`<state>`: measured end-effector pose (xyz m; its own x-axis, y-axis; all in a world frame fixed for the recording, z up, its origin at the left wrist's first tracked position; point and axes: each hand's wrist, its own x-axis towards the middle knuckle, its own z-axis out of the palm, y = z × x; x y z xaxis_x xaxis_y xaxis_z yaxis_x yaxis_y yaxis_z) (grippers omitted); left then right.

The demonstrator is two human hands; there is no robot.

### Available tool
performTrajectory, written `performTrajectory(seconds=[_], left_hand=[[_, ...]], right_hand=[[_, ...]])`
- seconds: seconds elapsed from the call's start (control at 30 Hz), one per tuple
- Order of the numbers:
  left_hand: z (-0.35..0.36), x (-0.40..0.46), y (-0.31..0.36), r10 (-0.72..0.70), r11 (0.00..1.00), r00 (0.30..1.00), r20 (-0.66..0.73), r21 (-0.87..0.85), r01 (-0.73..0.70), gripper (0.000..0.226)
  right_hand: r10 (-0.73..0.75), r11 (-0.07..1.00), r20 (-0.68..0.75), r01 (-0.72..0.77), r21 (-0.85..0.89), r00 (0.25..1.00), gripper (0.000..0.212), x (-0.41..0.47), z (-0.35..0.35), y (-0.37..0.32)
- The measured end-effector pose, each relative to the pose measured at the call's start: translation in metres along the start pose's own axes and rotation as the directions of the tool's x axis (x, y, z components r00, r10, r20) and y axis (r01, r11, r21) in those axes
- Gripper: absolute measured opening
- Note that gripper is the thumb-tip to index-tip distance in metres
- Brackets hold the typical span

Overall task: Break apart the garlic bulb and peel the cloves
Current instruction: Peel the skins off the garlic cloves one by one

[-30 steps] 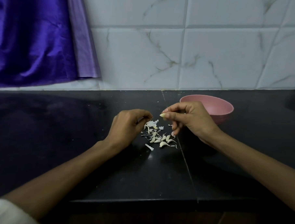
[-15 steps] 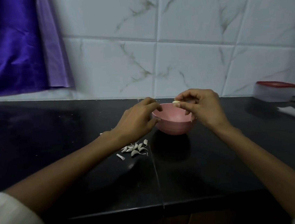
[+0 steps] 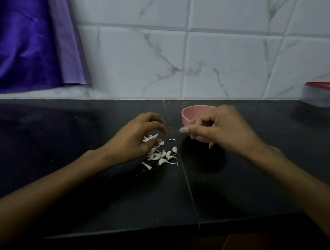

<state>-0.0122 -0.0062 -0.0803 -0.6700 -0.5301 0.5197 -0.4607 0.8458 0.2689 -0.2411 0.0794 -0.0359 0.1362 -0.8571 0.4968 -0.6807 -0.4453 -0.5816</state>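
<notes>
Beside left hand, cloves variously angled

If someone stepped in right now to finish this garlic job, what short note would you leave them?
Left hand: fingers curled down over the garlic pile on the black counter, reaching in; whether it grips anything is hidden.
Right hand: fingers curled, in front of the pink bowl; nothing clearly held.
Done: bulb is already broken into cloves and bits of skin.
Left: peel the remaining cloves. Bowl contents cannot be seen.
</notes>
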Motion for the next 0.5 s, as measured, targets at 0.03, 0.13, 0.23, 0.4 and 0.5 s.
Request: performTrajectory(seconds=[0.03, 0.13, 0.23, 0.4, 0.5], left_hand=[[0.000, -0.005, -0.004, -0.010, 1.000, 1.000, 0.009, 0.002, 0.010, 0.026], [0.000, -0.011, -0.011, -0.047, 0.999, 0.999, 0.013, -0.017, 0.047, 0.022], [0.002, -0.012, -0.012, -0.062, 0.996, 0.998, 0.000, -0.063, 0.062, 0.020], [0.007, -0.013, -0.009, -0.037, 0.997, 0.999, -0.015, -0.068, 0.036, 0.019], [0.007, -0.012, -0.007, -0.037, 0.998, 0.999, -0.035, -0.058, 0.035, 0.022]], right_hand=[[0.003, 1.000, 0.058, -0.003, -0.006, 0.998, 0.014, 0.002, 0.008, -0.001], [-0.022, 0.995, 0.214, 0.043, -0.093, 0.977, 0.018, 0.009, 0.027, 0.004], [-0.037, 0.978, 0.322, 0.101, -0.183, 0.946, 0.016, 0.013, 0.034, 0.008], [-0.070, 0.948, 0.407, 0.188, -0.256, 0.911, 0.014, 0.011, 0.039, 0.010], [-0.109, 0.946, 0.433, 0.228, -0.232, 0.895, 0.015, 0.009, 0.045, 0.006]])
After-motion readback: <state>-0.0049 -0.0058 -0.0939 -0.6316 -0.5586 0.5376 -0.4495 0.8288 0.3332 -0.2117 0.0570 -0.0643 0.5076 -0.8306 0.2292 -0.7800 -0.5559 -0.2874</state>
